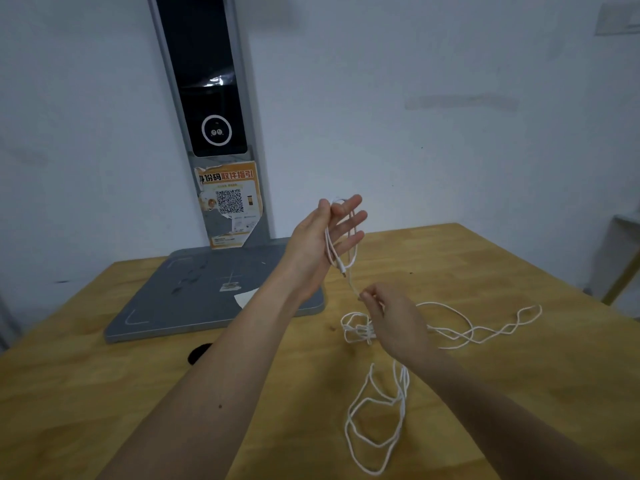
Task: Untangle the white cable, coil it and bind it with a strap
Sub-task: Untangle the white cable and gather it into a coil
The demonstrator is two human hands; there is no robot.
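Observation:
A thin white cable (446,332) lies in loose tangled loops across the wooden table (104,393), with a knotted bunch beside my right wrist. My left hand (325,233) is raised above the table, fingers spread, and a short loop of the cable hangs over them with its plug end dangling below the palm. The thumb presses the loop against the fingers. Lower down, my right hand (388,315) pinches the cable strand that runs down from the left hand. No strap is visible.
A grey scanner stand (180,306) with a tall black column (207,98) and an orange QR sticker stands at the table's back left. A round cable hole (199,353) is in the tabletop. White walls are behind; a pale shelf sits at far right.

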